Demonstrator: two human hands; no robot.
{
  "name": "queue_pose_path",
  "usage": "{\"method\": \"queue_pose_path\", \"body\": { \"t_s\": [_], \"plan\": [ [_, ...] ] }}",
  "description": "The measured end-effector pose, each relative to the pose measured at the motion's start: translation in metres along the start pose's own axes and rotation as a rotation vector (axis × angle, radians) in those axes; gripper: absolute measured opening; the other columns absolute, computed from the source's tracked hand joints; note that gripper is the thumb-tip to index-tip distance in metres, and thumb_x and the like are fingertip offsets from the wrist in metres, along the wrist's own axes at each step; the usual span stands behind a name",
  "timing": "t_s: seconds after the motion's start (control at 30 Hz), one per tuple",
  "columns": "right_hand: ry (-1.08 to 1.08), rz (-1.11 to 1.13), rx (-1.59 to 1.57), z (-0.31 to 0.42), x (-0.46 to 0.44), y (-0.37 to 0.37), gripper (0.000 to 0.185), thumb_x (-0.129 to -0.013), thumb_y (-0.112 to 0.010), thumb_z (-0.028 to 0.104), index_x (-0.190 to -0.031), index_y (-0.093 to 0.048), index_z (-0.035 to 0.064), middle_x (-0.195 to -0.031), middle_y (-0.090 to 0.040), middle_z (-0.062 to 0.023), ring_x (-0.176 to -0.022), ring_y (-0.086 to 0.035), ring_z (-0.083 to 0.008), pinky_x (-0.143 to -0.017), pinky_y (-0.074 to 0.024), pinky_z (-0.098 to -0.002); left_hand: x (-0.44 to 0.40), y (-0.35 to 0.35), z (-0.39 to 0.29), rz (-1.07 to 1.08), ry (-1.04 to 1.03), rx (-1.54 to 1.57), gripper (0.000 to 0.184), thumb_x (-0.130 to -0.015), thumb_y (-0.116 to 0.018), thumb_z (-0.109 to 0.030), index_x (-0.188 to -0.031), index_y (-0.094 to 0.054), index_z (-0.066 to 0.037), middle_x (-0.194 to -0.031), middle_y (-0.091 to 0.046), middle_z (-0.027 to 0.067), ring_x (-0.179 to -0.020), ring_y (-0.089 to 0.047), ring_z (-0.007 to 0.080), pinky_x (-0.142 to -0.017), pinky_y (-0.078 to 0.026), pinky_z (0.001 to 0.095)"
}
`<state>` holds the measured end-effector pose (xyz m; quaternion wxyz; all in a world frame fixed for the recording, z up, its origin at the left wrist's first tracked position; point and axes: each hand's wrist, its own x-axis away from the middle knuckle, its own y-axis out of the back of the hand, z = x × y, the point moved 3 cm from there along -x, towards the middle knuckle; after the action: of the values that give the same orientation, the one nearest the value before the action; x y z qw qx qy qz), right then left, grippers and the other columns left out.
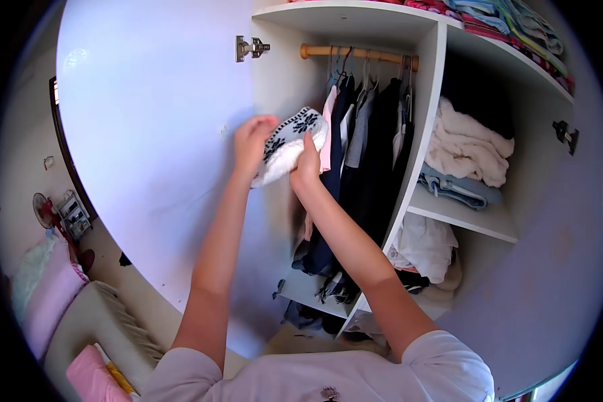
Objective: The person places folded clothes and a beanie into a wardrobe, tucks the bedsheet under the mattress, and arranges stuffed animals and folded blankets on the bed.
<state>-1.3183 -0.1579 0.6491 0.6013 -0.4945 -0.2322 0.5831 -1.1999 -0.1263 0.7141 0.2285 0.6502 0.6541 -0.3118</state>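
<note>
Right hand [305, 163] pinches grey-and-white fluffy knit item with black pattern [289, 142] before open white wardrobe [430, 87], left hand [252, 139] part-curled at its edge, grip too blurred to tell; light thumb pressure should keep it flat.

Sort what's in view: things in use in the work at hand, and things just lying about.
In use:
- left hand
- right hand
- black-patterned item with white fluffy side

Apparently just lying about:
- hanging clothes
- cream fluffy fabric
- fan
</note>
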Motion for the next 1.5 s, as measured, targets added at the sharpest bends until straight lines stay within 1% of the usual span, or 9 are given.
{"method": "queue_pose_path", "body": {
  "t_s": [0.13, 0.33, 0.47, 0.6, 0.63, 0.73, 1.07, 1.27, 1.5],
  "plan": [
    [0.204, -0.16, 0.13, -0.003, -0.025, 0.008, 0.047, -0.096, -0.052, 0.023, -0.138, -0.035, 0.0088, -0.126, -0.05, -0.0086, -0.114, -0.051, -0.0232, -0.098, -0.0409, -0.0377, -0.057, -0.028, 0.034, 0.066, -0.175, -0.165, 0.022, -0.086, -0.052, -0.003, -0.102, -0.067, 0.001, -0.097, -0.069, 0.0109, -0.089, -0.064, 0.0176, -0.081, -0.048, 0.0285],
    [0.421, -0.186, 0.399, -0.005, -0.039, 0.05, 0.049, -0.094, -0.051, 0.015, -0.139, -0.035, 0.0053, -0.133, -0.046, -0.0115, -0.12, -0.046, -0.0226, -0.101, -0.0347, -0.0329, -0.119, -0.113, 0.108, 0.359, 0.015, -0.093, 0.035, -0.089, -0.05, -0.001, -0.123, -0.056, -0.001, -0.113, -0.064, 0.0122, -0.088, -0.064, 0.0191, -0.078, -0.051, 0.0295],
    [0.631, -0.208, 0.553, 0.001, -0.047, 0.075, 0.047, -0.093, -0.051, 0.016, -0.135, -0.039, 0.0009, -0.131, -0.049, -0.0116, -0.118, -0.048, -0.0213, -0.1, -0.035, -0.0317, -0.143, -0.146, 0.174, 0.171, -0.145, -0.257, 0.049, -0.085, -0.06, -0.01, -0.132, -0.048, -0.003, -0.123, -0.058, 0.016, -0.087, -0.065, 0.022, -0.072, -0.052, 0.0309],
    [0.681, -0.312, 0.492, 0.009, -0.048, 0.081, 0.046, -0.094, -0.053, 0.024, -0.132, -0.044, -0.0016, -0.128, -0.052, -0.0108, -0.115, -0.05, -0.0195, -0.098, -0.0367, -0.031, -0.151, -0.165, 0.204, 0.257, -0.033, -0.062, 0.061, -0.077, -0.07, -0.024, -0.131, -0.049, -0.003, -0.123, -0.058, 0.0204, -0.113, -0.057, 0.0322, -0.094, -0.044, 0.0363],
    [0.683, -0.312, 0.488, 0.008, -0.047, 0.078, 0.047, -0.094, -0.053, 0.024, -0.132, -0.043, -0.0017, -0.129, -0.051, -0.011, -0.116, -0.049, -0.0197, -0.098, -0.0364, -0.0312, -0.15, -0.167, 0.201, 0.37, 0.087, -0.05, 0.064, -0.074, -0.071, -0.026, -0.131, -0.05, -0.004, -0.121, -0.059, 0.022, -0.109, -0.058, 0.0328, -0.093, -0.044, 0.0358],
    [0.7, -0.312, 0.484, 0.005, -0.047, 0.08, 0.047, -0.095, -0.052, 0.023, -0.133, -0.042, -0.0016, -0.13, -0.05, -0.011, -0.117, -0.048, -0.0198, -0.099, -0.0358, -0.0317, -0.161, -0.179, 0.206, 0.417, -0.151, -0.208, 0.063, -0.075, -0.067, -0.026, -0.132, -0.05, -0.006, -0.114, -0.062, 0.0209, -0.103, -0.06, 0.0291, -0.09, -0.045, 0.0349],
    [0.782, -0.272, 0.447, -0.004, -0.048, 0.087, 0.045, -0.096, -0.05, 0.023, -0.132, -0.043, -0.0024, -0.126, -0.051, -0.0111, -0.114, -0.05, -0.0186, -0.097, -0.0375, -0.0314, -0.135, -0.166, 0.198, 0.541, -0.155, 0.257, 0.048, -0.083, -0.059, -0.019, -0.126, -0.042, -0.004, -0.105, -0.058, 0.0084, -0.099, -0.056, 0.0182, -0.085, -0.043, 0.0297],
    [0.765, -0.233, 0.455, -0.006, -0.045, 0.1, 0.043, -0.096, -0.049, 0.023, -0.128, -0.045, -0.0044, -0.121, -0.055, -0.0125, -0.108, -0.054, -0.0189, -0.094, -0.0402, -0.0316, -0.134, -0.13, 0.175, 0.433, -0.193, 0.203, 0.024, -0.088, -0.054, -0.02, -0.1, -0.059, 0.0, -0.085, -0.058, 0.003, -0.086, -0.054, 0.015, -0.079, -0.041, 0.0265],
    [0.711, -0.3, 0.318, 0.006, -0.036, 0.093, 0.038, -0.096, -0.048, 0.019, -0.124, -0.05, -0.0072, -0.115, -0.059, -0.0118, -0.102, -0.056, -0.0174, -0.09, -0.0418, -0.0306, -0.144, -0.097, 0.17, 0.204, -0.233, 0.407, 0.058, -0.096, -0.033, -0.043, -0.072, -0.064, 0.0, -0.067, -0.052, 0.0, -0.067, -0.042, 0.0106, -0.071, -0.032, 0.0272]
  ]
}}
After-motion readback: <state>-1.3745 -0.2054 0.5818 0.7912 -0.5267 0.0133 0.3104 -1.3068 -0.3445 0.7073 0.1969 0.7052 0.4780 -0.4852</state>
